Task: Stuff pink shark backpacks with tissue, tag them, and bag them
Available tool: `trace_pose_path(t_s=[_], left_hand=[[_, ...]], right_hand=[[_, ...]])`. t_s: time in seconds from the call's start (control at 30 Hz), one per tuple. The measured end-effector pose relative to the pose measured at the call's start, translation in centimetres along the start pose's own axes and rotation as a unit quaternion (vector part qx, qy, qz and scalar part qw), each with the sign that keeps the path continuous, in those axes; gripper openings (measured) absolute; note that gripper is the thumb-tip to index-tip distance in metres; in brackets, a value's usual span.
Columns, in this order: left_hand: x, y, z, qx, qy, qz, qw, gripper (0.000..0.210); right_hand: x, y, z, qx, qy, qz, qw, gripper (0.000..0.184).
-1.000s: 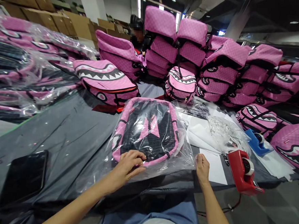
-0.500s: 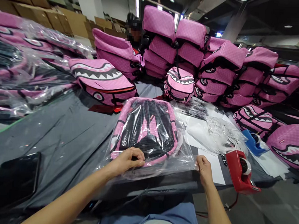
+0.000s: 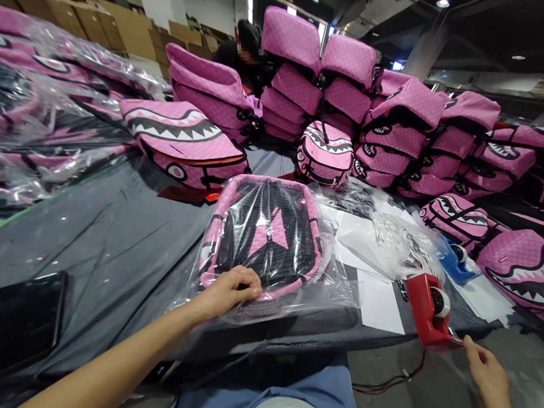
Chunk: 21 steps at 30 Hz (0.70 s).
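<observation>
A pink and black backpack [image 3: 270, 235] lies inside a clear plastic bag [image 3: 335, 289] on the table in front of me. My left hand [image 3: 235, 291] is closed at the bag's near edge, thumb and fingers pinching the film over the backpack's lower rim. To the right, at the table's edge, stands a red tape dispenser [image 3: 425, 308] with a roll of tape [image 3: 440, 301]. My right hand [image 3: 486, 371] is at the dispenser's front end, thumb and fingertips pinched at the tape's end by the cutter.
Stacked pink backpacks [image 3: 293, 37] line the back of the table. Bagged backpacks [image 3: 43, 76] are piled at left, near a black tablet [image 3: 16, 323]. White paper [image 3: 381, 302], plastic bags [image 3: 390, 243] and a blue tape dispenser [image 3: 457, 260] lie at right. A person [image 3: 246, 47] is behind the stacks.
My right hand has let go of the bag's right corner and moved right to the red tape dispenser. My left hand stays on the bag.
</observation>
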<state>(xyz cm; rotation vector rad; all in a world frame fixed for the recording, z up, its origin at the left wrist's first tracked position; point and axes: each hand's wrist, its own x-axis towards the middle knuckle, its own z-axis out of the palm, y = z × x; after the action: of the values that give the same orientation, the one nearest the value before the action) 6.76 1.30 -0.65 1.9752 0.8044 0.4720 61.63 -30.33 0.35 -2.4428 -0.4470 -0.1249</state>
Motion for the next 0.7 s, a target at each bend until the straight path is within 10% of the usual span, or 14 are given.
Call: trace_pose_path(t_s=[0.3,0.7], left_hand=[[0.0,1.1,0.3,0.054,0.014,-0.012,0.998,0.04],[-0.4,1.3,0.8,0.052,0.036,-0.014,0.998,0.04]], right_hand=[[0.9,0.0,2.0,0.169,0.016,0.032,0.985,0.048],[2.7,-1.8,0.9,0.033,-0.051,-0.014,0.998,0.036]])
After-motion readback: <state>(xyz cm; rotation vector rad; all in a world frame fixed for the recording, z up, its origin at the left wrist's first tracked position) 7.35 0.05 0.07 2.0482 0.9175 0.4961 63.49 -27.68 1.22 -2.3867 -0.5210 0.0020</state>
